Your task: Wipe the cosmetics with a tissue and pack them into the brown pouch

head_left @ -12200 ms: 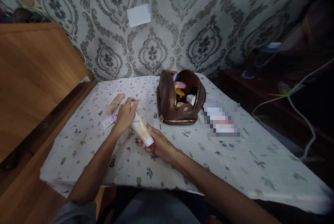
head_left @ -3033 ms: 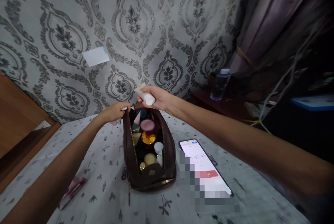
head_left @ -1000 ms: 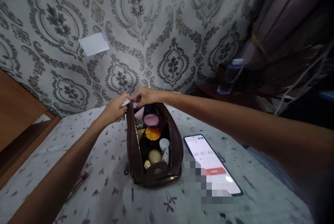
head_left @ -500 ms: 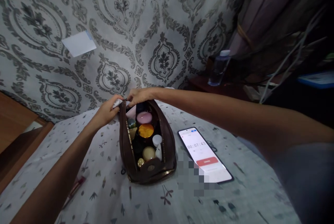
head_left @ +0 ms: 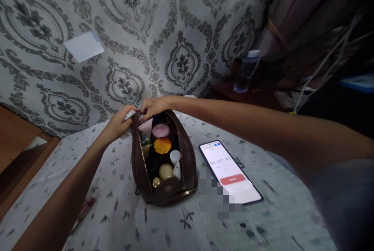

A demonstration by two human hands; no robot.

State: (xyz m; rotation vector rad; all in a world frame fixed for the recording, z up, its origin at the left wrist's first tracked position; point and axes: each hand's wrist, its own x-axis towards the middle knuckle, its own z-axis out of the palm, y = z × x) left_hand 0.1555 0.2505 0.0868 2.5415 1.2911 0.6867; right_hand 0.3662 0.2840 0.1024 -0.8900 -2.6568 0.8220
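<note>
A brown zippered pouch [head_left: 188, 157] lies unzipped on the patterned bedsheet, its mouth wide. Inside are a pink round lid [head_left: 161, 130], an amber round lid [head_left: 162, 145], a white cap [head_left: 175, 156], a cream-coloured round lid [head_left: 166, 172] and a small gold cap [head_left: 156, 182]. My left hand [head_left: 120, 121] is closed at the pouch's far left edge, with a crumpled white cloth [head_left: 130, 115] between its fingers. My right hand [head_left: 153, 107] dips over the far end of the pouch, fingers bent down inside; their tips, and whatever they grip, are hidden.
Right of the pouch a phone [head_left: 230, 173] shows a running timer. A clear bottle [head_left: 247, 71] stands on a dark red surface at the back right. A reddish tube [head_left: 86, 208] lies on the sheet [head_left: 117, 220] by my left forearm. Patterned wallpaper [head_left: 181, 17] rises behind.
Both hands stay at the pouch's far end. My right hand has shifted slightly left and bent a little further in. The whole view has shifted slightly.
</note>
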